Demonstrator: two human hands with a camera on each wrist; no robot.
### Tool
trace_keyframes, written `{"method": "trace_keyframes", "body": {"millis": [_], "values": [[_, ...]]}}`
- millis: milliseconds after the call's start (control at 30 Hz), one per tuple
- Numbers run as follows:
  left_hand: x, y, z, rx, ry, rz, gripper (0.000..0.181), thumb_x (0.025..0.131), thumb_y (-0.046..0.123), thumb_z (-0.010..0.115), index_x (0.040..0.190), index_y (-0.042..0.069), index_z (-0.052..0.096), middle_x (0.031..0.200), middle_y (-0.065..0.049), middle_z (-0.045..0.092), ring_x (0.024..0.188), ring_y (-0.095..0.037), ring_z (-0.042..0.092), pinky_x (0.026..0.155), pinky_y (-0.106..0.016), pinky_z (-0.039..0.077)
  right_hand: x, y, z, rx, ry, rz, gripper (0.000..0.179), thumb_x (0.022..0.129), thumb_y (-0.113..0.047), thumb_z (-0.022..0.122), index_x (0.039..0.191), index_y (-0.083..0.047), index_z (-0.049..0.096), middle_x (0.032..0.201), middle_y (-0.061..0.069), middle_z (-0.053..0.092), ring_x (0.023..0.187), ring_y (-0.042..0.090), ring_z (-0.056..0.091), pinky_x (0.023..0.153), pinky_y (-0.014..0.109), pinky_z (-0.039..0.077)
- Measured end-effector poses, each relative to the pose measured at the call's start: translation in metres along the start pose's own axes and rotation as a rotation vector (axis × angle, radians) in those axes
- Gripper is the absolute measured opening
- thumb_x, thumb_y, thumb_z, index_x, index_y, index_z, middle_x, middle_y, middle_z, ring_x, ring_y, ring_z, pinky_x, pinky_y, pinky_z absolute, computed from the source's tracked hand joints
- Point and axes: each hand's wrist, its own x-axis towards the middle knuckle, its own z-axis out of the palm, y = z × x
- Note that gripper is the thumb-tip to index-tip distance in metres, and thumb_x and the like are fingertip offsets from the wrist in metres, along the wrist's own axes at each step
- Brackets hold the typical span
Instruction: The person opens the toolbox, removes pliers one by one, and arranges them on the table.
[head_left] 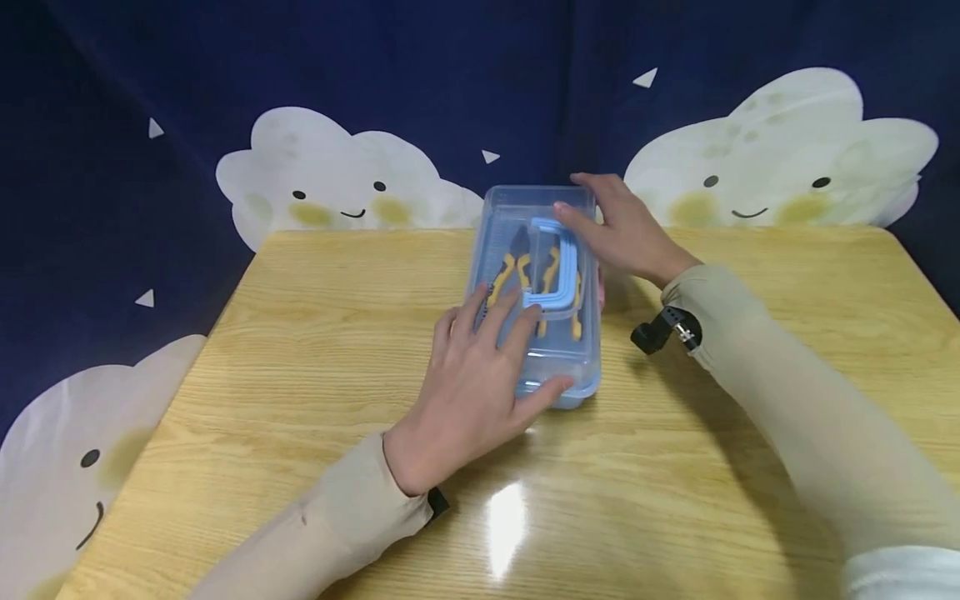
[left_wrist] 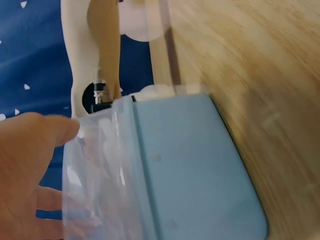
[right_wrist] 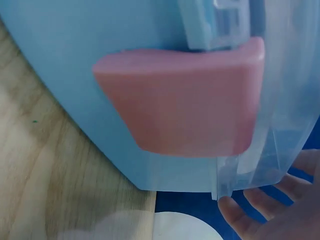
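Observation:
A plastic toolbox point(head_left: 498, 212) with a see-through lid and light blue base stands upright on the table. Through its lid show several yellow-and-black tools point(head_left: 550, 268), some of them pliers. A light blue carrying handle point(head_left: 567, 267) lies folded on the lid. My left hand point(head_left: 476, 379) rests on the lid's near left part, fingers spread and thumb by the near edge. At the far right corner, my right hand point(head_left: 626, 229) touches the lid with fairly straight fingers and thumb. A pink latch point(right_wrist: 185, 102) sits on the box's right side, close to the right wrist camera.
The wooden table point(head_left: 322, 333) reaches out on both sides of the box. Behind it hangs a dark blue curtain point(head_left: 420, 67) printed with white clouds. Dark wrist cameras point(head_left: 660, 329) sit at both sleeves.

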Motion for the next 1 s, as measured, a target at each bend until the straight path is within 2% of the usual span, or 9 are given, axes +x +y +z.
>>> {"method": "trace_keyframes", "body": {"millis": [100,367,533,633,733,867,900,1000], "values": [[0.0,-0.001,0.003,0.007,0.02,0.009,0.068,0.097,0.065,0.059,0.138,0.012,0.063,0.149,-0.016,0.058,0.143,-0.047,0.049,0.105,-0.061,0.048,0.002,0.002,-0.001,-0.018,-0.011,0.001,0.079,0.102,-0.067,0.04,0.162,-0.016,0.034,0.168,0.014,0.033,0.155,0.04,0.034,0.125,0.063,0.027],[0.003,-0.008,0.005,0.004,0.057,0.051,0.061,0.093,0.066,0.061,0.133,0.02,0.068,0.146,-0.01,0.063,0.14,-0.042,0.055,0.103,-0.058,0.051,-0.002,0.002,-0.006,-0.052,0.015,0.028,0.076,0.102,-0.067,0.039,0.16,-0.019,0.039,0.166,0.012,0.036,0.15,0.041,0.039,0.122,0.064,0.031],[0.002,-0.017,0.003,-0.043,0.05,0.062,0.065,0.088,0.065,0.066,0.133,0.018,0.068,0.146,-0.007,0.064,0.142,-0.038,0.054,0.104,-0.056,0.051,-0.006,0.005,-0.008,-0.064,0.026,0.028,0.076,0.102,-0.067,0.038,0.159,-0.016,0.04,0.164,0.014,0.038,0.145,0.041,0.044,0.118,0.064,0.036],[0.0,-0.023,0.002,-0.102,0.034,0.06,0.072,0.086,0.063,0.069,0.138,0.013,0.064,0.147,-0.007,0.063,0.145,-0.035,0.052,0.107,-0.056,0.05,-0.011,0.008,-0.01,-0.084,0.045,0.02,0.077,0.103,-0.066,0.038,0.157,-0.012,0.042,0.16,0.016,0.043,0.133,0.039,0.052,0.111,0.061,0.043],[-0.002,-0.029,0.0,-0.173,0.02,0.051,0.08,0.084,0.06,0.074,0.144,0.009,0.057,0.147,-0.007,0.062,0.146,-0.034,0.052,0.111,-0.056,0.049,-0.016,0.01,-0.01,-0.111,0.062,0.006,0.078,0.103,-0.065,0.039,0.155,-0.007,0.044,0.154,0.02,0.047,0.125,0.04,0.054,0.107,0.06,0.045],[-0.005,-0.04,-0.003,-0.249,0.01,0.023,0.086,0.079,0.057,0.079,0.146,0.009,0.053,0.147,-0.01,0.06,0.147,-0.036,0.05,0.117,-0.053,0.045,-0.026,0.012,-0.012,-0.149,0.087,-0.015,0.079,0.103,-0.064,0.041,0.153,-0.003,0.045,0.152,0.024,0.047,0.134,0.043,0.051,0.114,0.061,0.04],[-0.006,-0.043,-0.003,-0.258,0.008,0.007,0.088,0.078,0.057,0.08,0.146,0.008,0.053,0.148,-0.012,0.059,0.147,-0.036,0.049,0.118,-0.052,0.044,-0.029,0.013,-0.012,-0.156,0.101,-0.02,0.078,0.103,-0.063,0.042,0.152,-0.002,0.046,0.152,0.024,0.048,0.135,0.043,0.05,0.115,0.061,0.039],[-0.01,-0.052,-0.005,-0.295,-0.027,-0.073,0.093,0.076,0.058,0.081,0.148,0.009,0.05,0.153,-0.014,0.052,0.148,-0.035,0.047,0.119,-0.052,0.043,-0.037,0.015,-0.013,-0.168,0.149,-0.026,0.074,0.103,-0.059,0.046,0.148,0.0,0.05,0.144,0.025,0.052,0.124,0.042,0.054,0.108,0.059,0.043]]}}
